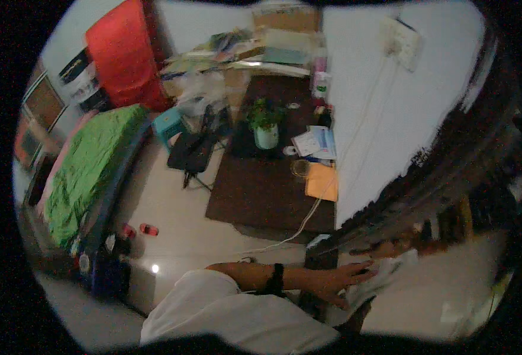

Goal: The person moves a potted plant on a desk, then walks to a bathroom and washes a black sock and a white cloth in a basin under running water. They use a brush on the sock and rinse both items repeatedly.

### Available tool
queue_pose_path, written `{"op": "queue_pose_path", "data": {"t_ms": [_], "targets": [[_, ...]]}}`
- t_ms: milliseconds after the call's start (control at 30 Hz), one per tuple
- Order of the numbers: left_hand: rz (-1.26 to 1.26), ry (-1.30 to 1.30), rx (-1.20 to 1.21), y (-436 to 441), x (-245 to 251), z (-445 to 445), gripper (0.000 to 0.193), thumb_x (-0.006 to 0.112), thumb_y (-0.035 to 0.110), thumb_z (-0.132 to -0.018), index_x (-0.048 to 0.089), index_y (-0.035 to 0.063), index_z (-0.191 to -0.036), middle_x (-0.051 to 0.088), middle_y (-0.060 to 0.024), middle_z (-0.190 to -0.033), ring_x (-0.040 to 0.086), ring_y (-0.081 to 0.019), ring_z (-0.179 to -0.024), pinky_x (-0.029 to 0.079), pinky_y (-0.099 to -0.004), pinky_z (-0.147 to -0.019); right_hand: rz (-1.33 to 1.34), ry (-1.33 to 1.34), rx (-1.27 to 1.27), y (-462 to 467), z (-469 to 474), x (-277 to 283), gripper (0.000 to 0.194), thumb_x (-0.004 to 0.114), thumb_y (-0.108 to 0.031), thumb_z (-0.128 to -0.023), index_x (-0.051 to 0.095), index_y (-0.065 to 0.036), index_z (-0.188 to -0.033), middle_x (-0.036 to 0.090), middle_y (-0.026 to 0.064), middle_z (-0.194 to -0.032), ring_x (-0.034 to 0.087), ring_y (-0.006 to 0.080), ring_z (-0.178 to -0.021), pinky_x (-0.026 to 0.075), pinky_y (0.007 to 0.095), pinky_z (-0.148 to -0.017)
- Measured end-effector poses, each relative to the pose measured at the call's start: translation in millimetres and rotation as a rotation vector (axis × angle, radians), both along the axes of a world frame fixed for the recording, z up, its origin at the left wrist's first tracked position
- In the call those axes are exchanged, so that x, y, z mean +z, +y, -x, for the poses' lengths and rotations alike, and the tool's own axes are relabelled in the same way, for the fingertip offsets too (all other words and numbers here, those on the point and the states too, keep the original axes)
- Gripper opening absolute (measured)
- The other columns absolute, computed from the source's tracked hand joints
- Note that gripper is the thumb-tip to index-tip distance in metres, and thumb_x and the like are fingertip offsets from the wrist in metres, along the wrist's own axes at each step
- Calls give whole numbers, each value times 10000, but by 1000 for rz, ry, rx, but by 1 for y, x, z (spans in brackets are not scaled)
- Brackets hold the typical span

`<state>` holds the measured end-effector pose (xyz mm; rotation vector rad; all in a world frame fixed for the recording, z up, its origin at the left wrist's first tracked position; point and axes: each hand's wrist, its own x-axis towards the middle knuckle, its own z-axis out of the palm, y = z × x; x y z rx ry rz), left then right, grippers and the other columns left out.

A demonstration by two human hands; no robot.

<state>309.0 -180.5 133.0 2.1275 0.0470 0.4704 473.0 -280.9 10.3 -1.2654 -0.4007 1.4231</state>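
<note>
My left hand [347, 279] reaches across to the right from a white sleeve [203, 288], with a black watch or band [277, 278] on the wrist. Its fingers are spread at a pale whitish cloth [378, 282]; blur hides whether they grip it or only touch it. Just beyond the cloth is a smeared brown shape [392, 247] that could be my right hand, but I cannot make it out. A dark, box-like piece [321, 257] lies behind my left hand, close to the end of a dark brown table [261, 191].
On the table stand a potted plant [265, 128], papers [316, 142] and an orange envelope [325, 182]; a white cable [303, 224] trails to the floor. Left are a black folding chair [192, 151], a teal stool [168, 122] and a bed with green cover [90, 164]. Red slippers [149, 229] lie nearby.
</note>
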Motion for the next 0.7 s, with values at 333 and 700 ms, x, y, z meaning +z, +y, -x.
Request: {"op": "queue_pose_path", "data": {"t_ms": [333,700], "targets": [[-6,104,460,13,-8,128,1066,679,545,-794,85,24,-1509,117,-305,-1523,211,-464,-1385,228,-513,-1120,-73,-51,315,111,48,33,804,719,-201,-755,322,-25,-1432,480,167,-1367,497,315,-1223,424,414,-1011],[-35,-152,810,148,85,205,852,726,278,-830,232,28,-1479,286,-177,-1500,293,-321,-1380,283,-413,-1113,-153,-2,277,165,2,48,792,705,-170,-753,326,-31,-1434,485,158,-1366,499,309,-1223,424,412,-1015]]}}
